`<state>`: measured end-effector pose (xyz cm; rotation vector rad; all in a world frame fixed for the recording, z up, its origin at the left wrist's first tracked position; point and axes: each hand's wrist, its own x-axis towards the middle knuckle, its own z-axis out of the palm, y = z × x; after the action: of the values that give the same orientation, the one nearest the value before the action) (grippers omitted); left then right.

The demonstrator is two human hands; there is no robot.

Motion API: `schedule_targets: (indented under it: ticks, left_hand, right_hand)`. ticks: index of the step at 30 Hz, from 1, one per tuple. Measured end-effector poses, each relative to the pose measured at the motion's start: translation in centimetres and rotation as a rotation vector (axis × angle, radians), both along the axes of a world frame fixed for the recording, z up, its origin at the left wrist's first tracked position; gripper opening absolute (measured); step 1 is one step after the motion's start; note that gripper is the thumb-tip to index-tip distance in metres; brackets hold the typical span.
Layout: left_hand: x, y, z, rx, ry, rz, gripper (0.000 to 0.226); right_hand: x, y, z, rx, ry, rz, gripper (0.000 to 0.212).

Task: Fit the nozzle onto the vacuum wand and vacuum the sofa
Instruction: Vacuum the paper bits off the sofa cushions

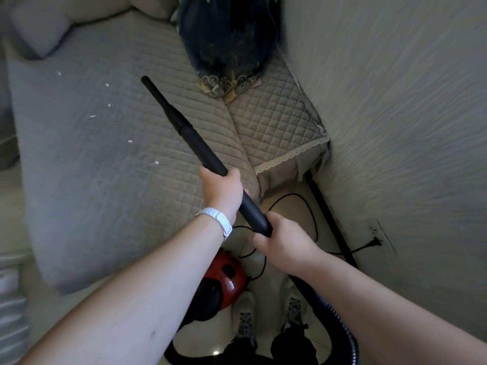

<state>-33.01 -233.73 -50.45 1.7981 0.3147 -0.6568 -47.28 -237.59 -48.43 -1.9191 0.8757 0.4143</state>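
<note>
A black vacuum wand [203,151] slants up and left over the grey quilted sofa seat [87,180]. A narrow black nozzle [160,101] sits on its far end, the tip near the middle of the seat. My left hand [224,188] is wrapped around the middle of the wand. My right hand [283,239] grips its lower end, where the hose [340,320] leaves. Small white scraps [92,116] lie scattered on the seat left of the nozzle. The red vacuum body [228,275] stands on the floor below my arms.
A dark lace-trimmed cloth [229,48] lies at the sofa's back right. A grey cushion [39,30] sits at the back left. The wall [395,101] is close on the right, with a socket and plug [374,242]. A black cord [297,204] loops on the floor near my shoes [292,309].
</note>
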Motion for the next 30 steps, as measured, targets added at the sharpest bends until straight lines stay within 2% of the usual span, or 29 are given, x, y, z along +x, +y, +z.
schedule_targets:
  ticks: [4,14,22,30]
  left_hand:
    - [1.3,5.4,3.2,-0.03,-0.036,0.11,0.029]
    - [2.4,16.0,9.3,-0.036,-0.075,0.278,0.021]
    - [-0.8,22.4,15.4,-0.008,-0.122,0.372,0.022]
    - [-2.8,29.0,21.0,-0.118,-0.181,0.458,0.011]
  right_hand:
    - [1.7,4.5,2.5,-0.064,-0.015,0.077,0.021]
    - [3.8,12.9,7.5,-0.049,-0.075,0.235,0.02]
    - [1.9,18.2,12.6,0.012,-0.101,0.344,0.02]
    - [0.6,24.3,17.3,0.041,-0.119,0.418,0.021]
